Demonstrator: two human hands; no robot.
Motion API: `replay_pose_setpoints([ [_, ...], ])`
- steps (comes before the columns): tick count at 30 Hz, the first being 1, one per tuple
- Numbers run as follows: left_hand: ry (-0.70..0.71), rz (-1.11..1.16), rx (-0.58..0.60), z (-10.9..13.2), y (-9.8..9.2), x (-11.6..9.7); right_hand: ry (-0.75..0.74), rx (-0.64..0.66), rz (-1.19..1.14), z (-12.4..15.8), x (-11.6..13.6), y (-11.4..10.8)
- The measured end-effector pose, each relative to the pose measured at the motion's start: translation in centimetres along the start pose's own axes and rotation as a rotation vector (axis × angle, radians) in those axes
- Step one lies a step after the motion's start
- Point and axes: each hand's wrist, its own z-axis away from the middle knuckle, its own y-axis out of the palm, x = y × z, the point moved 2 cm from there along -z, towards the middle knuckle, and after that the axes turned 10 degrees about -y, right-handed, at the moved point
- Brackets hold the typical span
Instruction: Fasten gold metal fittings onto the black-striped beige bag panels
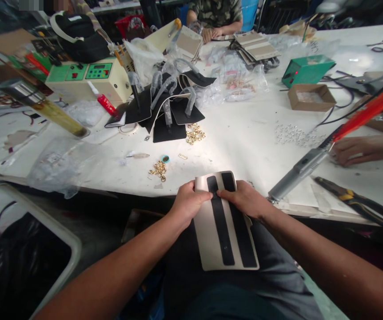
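A beige panel (226,231) with two black strips was held over the lap, its top edge just at the edge of the white table (245,133). The left hand (189,202) was closed on the panel's upper left corner, thumb on top. The right hand (245,199) was closed on the upper right side, its fingertips pressed on a black strip. Gold rings (158,170) were scattered on the table nearby. Another person's hand (358,150) was rested on the table at the right, beside a grey tool (298,173).
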Motion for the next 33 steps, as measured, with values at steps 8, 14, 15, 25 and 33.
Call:
replay_pose_setpoints([
  [8,-0.006,-0.054,-0.044,-0.4,0.7,-0.1,-0.101,-0.037,0.22,-1.0,0.0,0.9],
  [14,0.006,-0.073,-0.048,0.0,1.0,-0.7,-0.094,-0.034,0.264,-1.1,0.7,0.7],
  [15,0.01,-0.082,-0.048,-0.2,1.0,-0.8,-0.095,-0.035,0.276,-1.1,0.9,0.6],
  [25,0.068,-0.268,-0.129,-1.9,1.0,-0.7,-0.043,0.026,0.44,-2.9,0.9,0.0],
  [33,0.159,-0.397,-0.212,-1.6,1.1,-0.9,-0.032,-0.014,0.488,-2.5,0.5,0.5],
])
